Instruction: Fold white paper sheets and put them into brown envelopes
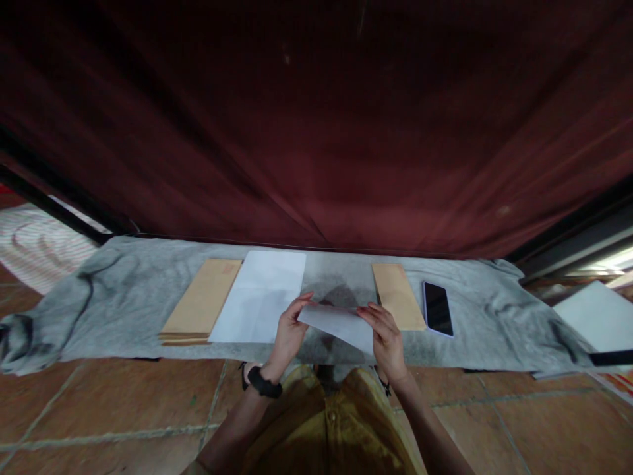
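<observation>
Between my two hands a white sheet of paper [339, 322] is held up above the grey cloth, apparently folded. My left hand [291, 326] pinches its left end, and my right hand [386, 335] grips the right end with the fingers along its upper edge. Flat white paper [264, 290] lies just left of my left hand. Beside that is a stack of brown envelopes [202, 300]. To the right of my right hand rests a single brown envelope [399, 297].
A phone [438, 309] with a dark screen lies right of the single envelope. Grey cloth [494, 310] covers the narrow bench. A dark red fabric sheet [316, 132] hangs behind it, between dark bars at both sides. Tiled floor [123, 402] shows below.
</observation>
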`<move>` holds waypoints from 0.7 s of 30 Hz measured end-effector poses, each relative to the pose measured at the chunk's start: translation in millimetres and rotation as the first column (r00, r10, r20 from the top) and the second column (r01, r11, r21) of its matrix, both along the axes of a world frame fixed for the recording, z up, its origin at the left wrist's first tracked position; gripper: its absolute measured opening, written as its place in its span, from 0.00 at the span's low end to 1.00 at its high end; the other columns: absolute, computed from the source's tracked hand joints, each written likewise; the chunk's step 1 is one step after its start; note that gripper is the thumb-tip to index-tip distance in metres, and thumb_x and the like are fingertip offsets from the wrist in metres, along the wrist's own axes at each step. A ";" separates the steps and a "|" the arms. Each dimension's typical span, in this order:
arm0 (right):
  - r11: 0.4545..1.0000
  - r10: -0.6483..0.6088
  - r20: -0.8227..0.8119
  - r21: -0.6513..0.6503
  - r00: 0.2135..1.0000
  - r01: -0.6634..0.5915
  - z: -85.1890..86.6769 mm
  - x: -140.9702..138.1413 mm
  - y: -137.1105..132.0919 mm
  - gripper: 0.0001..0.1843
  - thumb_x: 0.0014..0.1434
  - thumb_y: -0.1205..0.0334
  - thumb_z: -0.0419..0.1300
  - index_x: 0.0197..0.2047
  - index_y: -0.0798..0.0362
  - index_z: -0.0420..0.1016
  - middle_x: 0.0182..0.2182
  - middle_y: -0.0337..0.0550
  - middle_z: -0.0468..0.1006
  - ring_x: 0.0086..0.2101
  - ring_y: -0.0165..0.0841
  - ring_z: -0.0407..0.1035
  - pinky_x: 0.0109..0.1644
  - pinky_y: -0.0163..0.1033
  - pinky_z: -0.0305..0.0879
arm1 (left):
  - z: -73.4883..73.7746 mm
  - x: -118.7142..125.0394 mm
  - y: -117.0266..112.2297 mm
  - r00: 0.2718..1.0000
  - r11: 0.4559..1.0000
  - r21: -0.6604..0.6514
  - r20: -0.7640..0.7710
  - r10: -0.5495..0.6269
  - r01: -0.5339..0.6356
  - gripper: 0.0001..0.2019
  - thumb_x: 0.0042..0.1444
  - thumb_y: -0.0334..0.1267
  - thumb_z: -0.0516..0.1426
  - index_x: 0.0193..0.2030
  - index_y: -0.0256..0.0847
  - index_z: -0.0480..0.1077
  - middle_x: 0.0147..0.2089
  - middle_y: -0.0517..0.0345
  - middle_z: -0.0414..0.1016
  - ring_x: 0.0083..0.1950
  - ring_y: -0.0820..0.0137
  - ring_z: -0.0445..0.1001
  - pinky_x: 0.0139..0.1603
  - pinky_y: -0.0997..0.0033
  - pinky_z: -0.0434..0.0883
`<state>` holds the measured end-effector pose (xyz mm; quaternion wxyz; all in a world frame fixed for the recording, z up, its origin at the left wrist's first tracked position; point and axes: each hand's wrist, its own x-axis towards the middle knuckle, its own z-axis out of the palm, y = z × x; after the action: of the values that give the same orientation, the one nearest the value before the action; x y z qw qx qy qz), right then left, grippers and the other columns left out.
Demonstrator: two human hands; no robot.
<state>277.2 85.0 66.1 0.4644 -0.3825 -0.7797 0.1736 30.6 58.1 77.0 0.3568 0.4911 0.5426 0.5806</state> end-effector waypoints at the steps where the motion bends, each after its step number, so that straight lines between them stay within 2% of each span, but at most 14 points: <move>1: 1.000 -0.006 0.003 0.022 1.000 0.006 2.3 0.5 0.6 0.24 0.67 0.71 0.49 0.56 0.40 0.78 0.52 0.41 0.81 0.59 0.38 0.69 0.63 0.53 0.66 | 4.1 0.4 1.3 1.000 1.000 0.011 0.011 -0.002 0.002 0.07 0.51 0.38 0.61 0.38 0.41 0.77 0.56 0.48 0.79 0.56 0.58 0.76 0.58 0.57 0.71; 4: 0.997 -0.035 0.033 0.068 0.999 0.033 5.2 3.5 0.5 0.23 0.68 0.70 0.50 0.56 0.39 0.78 0.54 0.40 0.80 0.61 0.39 0.66 0.65 0.56 0.64 | 11.3 0.1 2.3 1.000 0.998 0.066 0.016 -0.009 0.008 0.06 0.54 0.38 0.59 0.37 0.41 0.76 0.54 0.47 0.80 0.57 0.57 0.76 0.59 0.55 0.71; 6: 0.995 -0.049 0.075 0.084 0.996 0.043 1.8 6.0 -0.4 0.23 0.68 0.70 0.51 0.56 0.38 0.79 0.56 0.39 0.79 0.63 0.40 0.64 0.67 0.57 0.61 | 9.1 -1.6 2.1 0.999 0.993 0.117 -0.033 -0.027 0.031 0.07 0.56 0.38 0.59 0.39 0.41 0.77 0.55 0.46 0.79 0.61 0.56 0.73 0.62 0.53 0.68; 8: 0.995 -0.053 0.127 0.088 0.990 0.042 -6.5 7.8 -0.7 0.25 0.67 0.71 0.50 0.56 0.38 0.79 0.57 0.38 0.77 0.65 0.40 0.61 0.68 0.58 0.59 | 0.6 -4.6 3.1 0.992 0.989 0.133 -0.109 -0.056 0.070 0.06 0.56 0.37 0.60 0.40 0.42 0.77 0.58 0.46 0.77 0.65 0.56 0.70 0.65 0.52 0.65; 12: 0.999 0.002 0.237 0.033 0.971 -0.010 -31.8 8.0 0.4 0.30 0.62 0.76 0.49 0.58 0.40 0.77 0.60 0.39 0.75 0.65 0.39 0.60 0.69 0.59 0.58 | -27.8 -11.4 9.3 0.969 0.992 0.076 -0.234 -0.083 0.103 0.07 0.56 0.34 0.58 0.39 0.43 0.77 0.59 0.49 0.76 0.66 0.58 0.69 0.67 0.50 0.65; 14: 0.999 0.035 0.251 -0.001 0.967 -0.036 -42.8 7.7 -0.1 0.30 0.61 0.76 0.50 0.59 0.41 0.76 0.61 0.40 0.74 0.65 0.40 0.61 0.68 0.59 0.58 | -40.0 -13.7 10.6 0.949 0.988 0.055 -0.289 -0.124 0.145 0.09 0.57 0.32 0.55 0.40 0.44 0.77 0.58 0.51 0.77 0.65 0.60 0.70 0.66 0.50 0.65; 16: 0.998 0.054 0.210 -0.042 0.976 -0.046 -48.0 8.3 -2.4 0.27 0.61 0.73 0.53 0.59 0.42 0.76 0.60 0.42 0.75 0.64 0.41 0.63 0.68 0.59 0.59 | -45.8 -14.4 8.8 0.927 0.981 0.056 -0.342 -0.156 0.186 0.11 0.58 0.30 0.54 0.41 0.45 0.77 0.55 0.51 0.79 0.64 0.61 0.71 0.66 0.49 0.66; 18: 0.991 0.056 0.108 -0.124 0.993 -0.042 -45.0 9.4 -5.6 0.23 0.62 0.69 0.56 0.58 0.43 0.77 0.57 0.43 0.78 0.60 0.41 0.68 0.65 0.57 0.64 | -42.8 -13.2 5.5 0.910 0.979 0.077 -0.389 -0.145 0.189 0.11 0.57 0.30 0.55 0.41 0.45 0.78 0.52 0.52 0.81 0.63 0.60 0.71 0.66 0.48 0.65; 21: 0.952 -0.001 -0.101 -0.304 0.995 -0.030 -27.2 8.7 -7.2 0.18 0.63 0.64 0.58 0.54 0.44 0.80 0.51 0.44 0.82 0.51 0.41 0.75 0.57 0.50 0.72 | -22.3 -9.4 6.1 0.910 0.987 0.129 -0.413 -0.039 0.101 0.10 0.58 0.31 0.56 0.42 0.47 0.77 0.49 0.54 0.81 0.60 0.59 0.74 0.67 0.48 0.64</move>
<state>285.9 77.7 38.8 0.4369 -0.4346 -0.7223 0.3140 21.3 64.2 54.7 0.2189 0.6458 0.5429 0.4902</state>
